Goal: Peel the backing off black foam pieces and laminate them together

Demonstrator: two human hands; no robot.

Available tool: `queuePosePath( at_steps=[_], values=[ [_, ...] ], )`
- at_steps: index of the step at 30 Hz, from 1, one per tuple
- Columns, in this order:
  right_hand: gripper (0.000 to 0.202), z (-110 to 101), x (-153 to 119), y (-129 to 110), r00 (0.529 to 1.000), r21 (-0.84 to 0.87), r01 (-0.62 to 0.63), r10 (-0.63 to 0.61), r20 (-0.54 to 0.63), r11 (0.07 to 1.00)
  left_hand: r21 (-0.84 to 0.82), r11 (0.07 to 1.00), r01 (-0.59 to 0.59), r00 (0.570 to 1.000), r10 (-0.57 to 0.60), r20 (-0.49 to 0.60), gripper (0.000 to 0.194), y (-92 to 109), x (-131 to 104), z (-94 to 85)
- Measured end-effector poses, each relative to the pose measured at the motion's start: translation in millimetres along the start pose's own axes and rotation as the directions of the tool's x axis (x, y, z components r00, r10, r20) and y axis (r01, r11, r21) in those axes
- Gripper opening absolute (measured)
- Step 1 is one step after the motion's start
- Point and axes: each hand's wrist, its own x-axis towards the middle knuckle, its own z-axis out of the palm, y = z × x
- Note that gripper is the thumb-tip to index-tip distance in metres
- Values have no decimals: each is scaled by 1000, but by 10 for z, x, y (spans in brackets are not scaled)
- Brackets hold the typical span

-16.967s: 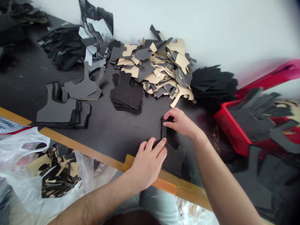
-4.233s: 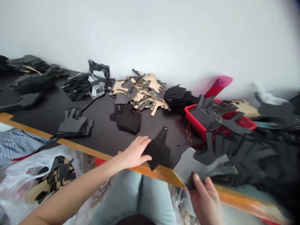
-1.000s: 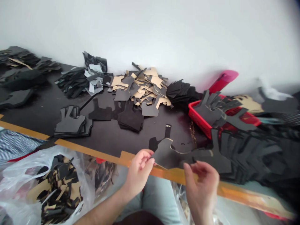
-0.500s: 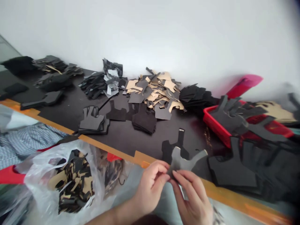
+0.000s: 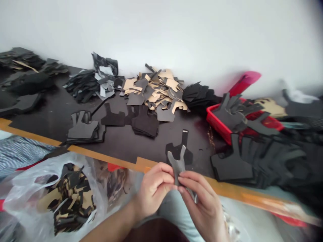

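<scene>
A grey foam-like cut piece (image 5: 177, 164) with two upright prongs is held between both hands at the table's front edge. My left hand (image 5: 155, 188) pinches its lower left side, fingers closed. On the other side my right hand (image 5: 202, 198) grips its lower right part between thumb and fingers. The piece looks narrow, seen partly edge-on or folded; its lower end is mostly hidden by my fingers. Just behind it on the dark table (image 5: 121, 148) lies a black cut piece (image 5: 185, 137) with a tall strip.
Behind are stacks of black pieces (image 5: 145, 124), grey pieces (image 5: 83, 129) and a tan and grey heap (image 5: 161, 89). A red basket (image 5: 219, 124) and dark pieces (image 5: 232, 166) stand right. A plastic bag (image 5: 27, 201) of scraps hangs at lower left.
The view has shifted, so most things on the table appear further left. The grey piece in my hands has turned or folded, its prongs now narrower and more upright.
</scene>
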Motion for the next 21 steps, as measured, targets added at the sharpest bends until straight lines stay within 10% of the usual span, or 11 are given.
queuePosePath(
  at_steps=[8, 11, 15, 21],
  values=[
    [10, -65, -18, -11, 967, 220, -242, 253, -26, 945, -85, 995, 56, 998, -55, 24, 11, 66, 39, 107],
    [11, -70, 20, 64, 808, 569, -498, 589, 30, 655, -348, 912, 218, 974, -227, 15, 12, 35, 24, 147],
    [21, -131, 166, 181, 583, 838, -516, 789, 193, 176, -484, 826, 289, 946, -325, 8, 14, -38, 13, 93],
    [26, -225, 285, 291, 529, 875, -450, 843, 97, 182, -350, 890, 291, 927, -354, -128, 14, -154, -13, -128]
  ],
)
